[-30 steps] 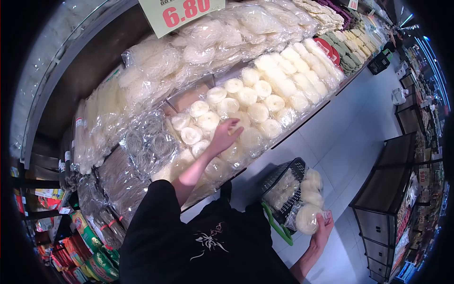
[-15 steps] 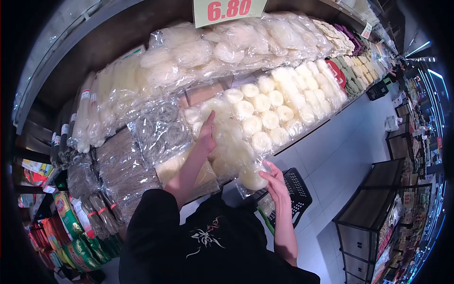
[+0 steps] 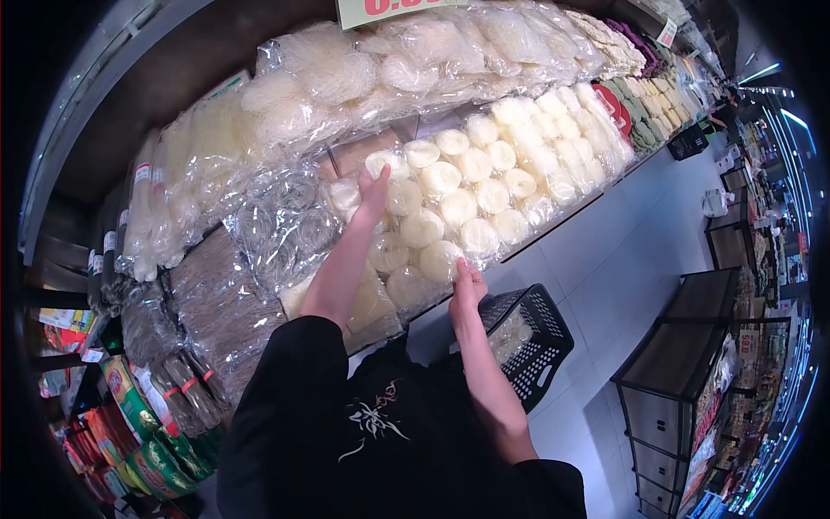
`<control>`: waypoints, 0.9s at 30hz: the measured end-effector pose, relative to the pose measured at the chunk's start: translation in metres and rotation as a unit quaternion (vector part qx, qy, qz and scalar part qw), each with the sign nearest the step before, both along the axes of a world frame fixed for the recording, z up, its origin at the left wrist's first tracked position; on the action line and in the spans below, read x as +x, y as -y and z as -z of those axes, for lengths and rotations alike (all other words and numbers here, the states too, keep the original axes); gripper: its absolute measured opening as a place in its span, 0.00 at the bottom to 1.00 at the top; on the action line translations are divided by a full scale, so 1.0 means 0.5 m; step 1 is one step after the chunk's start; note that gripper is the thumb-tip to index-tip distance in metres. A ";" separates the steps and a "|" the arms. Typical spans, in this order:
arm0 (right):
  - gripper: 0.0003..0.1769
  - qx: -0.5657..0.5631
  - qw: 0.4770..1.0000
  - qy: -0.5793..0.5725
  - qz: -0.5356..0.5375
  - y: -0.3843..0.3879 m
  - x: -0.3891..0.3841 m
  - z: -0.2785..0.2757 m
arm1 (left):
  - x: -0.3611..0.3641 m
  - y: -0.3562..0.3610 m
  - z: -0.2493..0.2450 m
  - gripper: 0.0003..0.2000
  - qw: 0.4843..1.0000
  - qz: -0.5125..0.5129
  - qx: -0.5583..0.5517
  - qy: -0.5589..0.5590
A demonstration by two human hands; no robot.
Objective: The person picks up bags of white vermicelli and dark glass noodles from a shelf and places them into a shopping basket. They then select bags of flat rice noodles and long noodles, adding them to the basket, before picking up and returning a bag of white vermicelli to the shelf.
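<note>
A clear bag of round, pale dried noodle nests (image 3: 422,228) lies along the near-left side of the display, among similar packs. My left hand (image 3: 374,192) is closed at its far end, thumb and fingers against the plastic. At the near end, my right hand (image 3: 468,285) pinches the bag's edge beside the last nest. More packs of noodle nests (image 3: 493,195) sit right alongside. To the left of my left hand are bags of grey noodle coils (image 3: 290,216).
Bags of thin white noodles (image 3: 415,60) are heaped behind, under a price sign (image 3: 389,9). Brown noodle packs (image 3: 207,294) lie at left. A black basket (image 3: 536,337) with a packet inside stands by my right arm. Shelving (image 3: 670,363) stands across the aisle.
The bag of noodle nests, tilted and raised at its near end before, now lies lower among the other packs. My right hand has moved left and down with it; the left shifted slightly up.
</note>
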State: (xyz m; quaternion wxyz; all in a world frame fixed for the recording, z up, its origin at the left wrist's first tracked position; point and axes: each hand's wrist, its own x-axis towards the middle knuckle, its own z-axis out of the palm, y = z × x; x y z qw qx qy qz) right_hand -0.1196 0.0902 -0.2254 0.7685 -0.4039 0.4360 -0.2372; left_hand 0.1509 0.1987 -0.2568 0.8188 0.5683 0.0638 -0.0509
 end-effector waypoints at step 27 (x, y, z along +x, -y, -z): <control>0.16 -0.310 0.727 -0.563 -0.241 0.081 -0.620 0.052 | -0.348 0.079 -0.196 0.33 0.751 0.118 0.537 0.364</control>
